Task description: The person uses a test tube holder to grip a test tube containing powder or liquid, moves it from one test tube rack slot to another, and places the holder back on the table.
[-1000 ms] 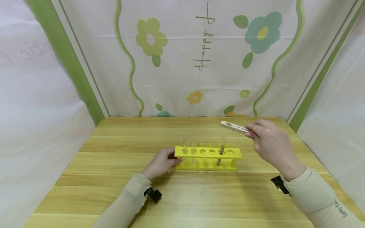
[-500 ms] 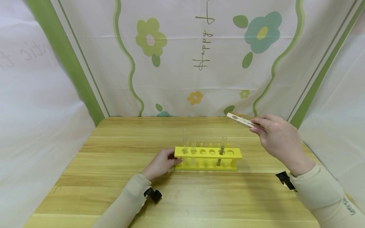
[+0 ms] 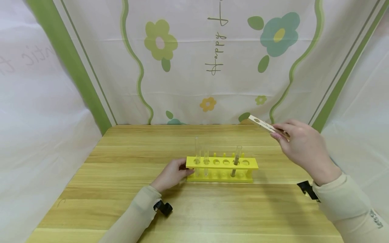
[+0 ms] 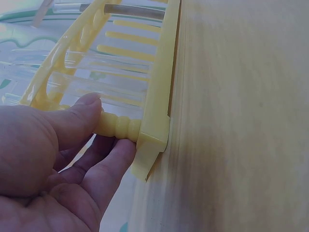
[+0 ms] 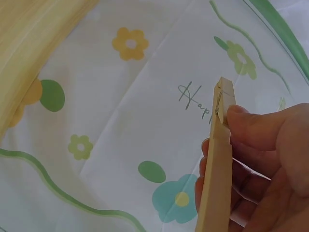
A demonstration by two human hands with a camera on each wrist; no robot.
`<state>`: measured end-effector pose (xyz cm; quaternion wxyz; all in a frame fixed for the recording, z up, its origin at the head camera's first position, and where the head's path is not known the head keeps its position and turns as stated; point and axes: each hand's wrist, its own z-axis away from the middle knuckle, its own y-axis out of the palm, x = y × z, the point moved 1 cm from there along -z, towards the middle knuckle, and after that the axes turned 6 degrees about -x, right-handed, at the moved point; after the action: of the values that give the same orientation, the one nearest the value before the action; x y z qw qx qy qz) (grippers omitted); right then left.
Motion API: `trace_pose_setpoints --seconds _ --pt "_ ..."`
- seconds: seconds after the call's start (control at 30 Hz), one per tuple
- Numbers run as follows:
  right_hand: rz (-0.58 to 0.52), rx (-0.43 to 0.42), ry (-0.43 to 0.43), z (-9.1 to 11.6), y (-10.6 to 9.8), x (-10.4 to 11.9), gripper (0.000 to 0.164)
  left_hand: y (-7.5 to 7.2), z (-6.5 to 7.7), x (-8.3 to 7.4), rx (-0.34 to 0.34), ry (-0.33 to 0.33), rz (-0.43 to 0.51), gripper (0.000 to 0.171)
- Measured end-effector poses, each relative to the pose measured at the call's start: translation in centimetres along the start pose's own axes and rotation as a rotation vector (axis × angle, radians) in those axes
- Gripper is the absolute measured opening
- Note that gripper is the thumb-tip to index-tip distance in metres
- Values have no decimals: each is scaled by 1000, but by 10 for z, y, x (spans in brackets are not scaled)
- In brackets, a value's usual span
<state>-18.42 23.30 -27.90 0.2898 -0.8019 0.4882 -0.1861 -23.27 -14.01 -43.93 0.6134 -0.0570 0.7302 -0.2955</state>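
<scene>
A yellow test tube rack (image 3: 220,180) stands on the wooden table. At its left end my left hand (image 3: 171,174) pinches the turned end post (image 4: 116,125) between thumb and fingers. Two clear test tubes, a taller one (image 3: 197,148) and a shorter one (image 3: 206,154), stand in the leftmost holes. A third test tube (image 3: 236,158), leaning slightly, holds something dark grey near the right end. Up and to the right, my right hand (image 3: 307,148) holds a wooden test tube clamp (image 3: 262,124) in the air. Nothing is between the clamp's tips; its far end points left.
The wooden table (image 3: 197,209) extends around the rack, with its back edge meeting a white flowered curtain (image 3: 188,67). Similar white sheets hang at the left (image 3: 45,135) and right (image 3: 358,111) sides. Short yellow pegs (image 3: 214,155) stick up behind the rack.
My right hand has moved up and to the right with the clamp, farther from the rack. The left hand, the rack and the tubes have stayed put.
</scene>
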Motion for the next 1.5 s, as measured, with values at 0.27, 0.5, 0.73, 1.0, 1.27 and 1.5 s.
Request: trace_pose_setpoints --seconds 0.27,0.5,0.73,1.0,1.27,1.5 --pt "7 61 56 3 4 -8 24 0 1 0 -2 14 3 21" --pt "11 149 121 6 11 -17 23 0 1 2 -1 -1 0 22" --pt "-6 276 227 11 19 -29 21 -1 1 2 -1 4 0 21" --pt "-55 391 333 20 32 -44 18 -1 2 1 -7 2 -8 22" --pt "-62 467 393 29 43 -59 20 -1 0 1 -5 7 2 22" --pt "-103 647 530 43 61 -77 36 0 0 1 1 14 6 21"
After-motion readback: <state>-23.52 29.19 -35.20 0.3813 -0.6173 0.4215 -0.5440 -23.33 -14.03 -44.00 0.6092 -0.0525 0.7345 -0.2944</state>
